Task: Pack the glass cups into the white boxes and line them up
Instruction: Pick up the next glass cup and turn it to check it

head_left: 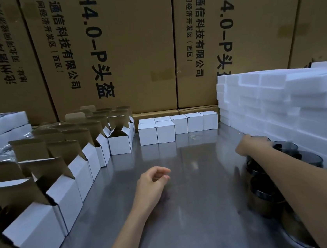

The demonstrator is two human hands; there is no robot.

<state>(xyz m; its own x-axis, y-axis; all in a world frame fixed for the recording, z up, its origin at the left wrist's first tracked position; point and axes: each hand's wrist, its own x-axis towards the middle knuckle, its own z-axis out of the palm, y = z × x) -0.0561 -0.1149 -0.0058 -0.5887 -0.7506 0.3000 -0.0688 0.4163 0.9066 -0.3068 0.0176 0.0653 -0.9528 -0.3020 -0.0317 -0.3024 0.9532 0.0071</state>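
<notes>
Dim light, soft glare on table; right hand motion-blurred, edges warped

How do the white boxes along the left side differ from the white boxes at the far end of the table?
The left row of boxes stands open, brown flaps raised; the far boxes are closed, showing only white. The left row runs from near the camera toward the back; the far boxes run across the table, with two set in front of the others. Both groups are white, seemingly the same kind, and stand upright.
</notes>
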